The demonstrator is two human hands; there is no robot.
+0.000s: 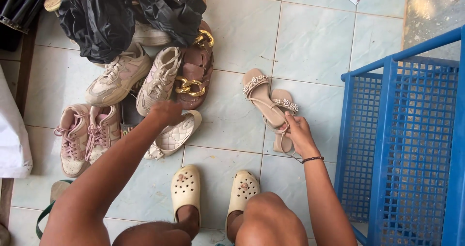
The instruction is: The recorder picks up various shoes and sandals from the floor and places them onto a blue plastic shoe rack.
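We see both our arms bare from shoulder to wrist, with no sleeves on them. Our left hand (165, 111) carries no ring, band or watch that we can make out. Our right hand (299, 135) has a thin dark beaded bracelet (311, 159) looped around the wrist just below it. Our knees and lower legs are bare too. On our feet we wear cream clogs (186, 188) of soft moulded foam, rounded at the toe and dotted with small holes, each bearing a small charm.
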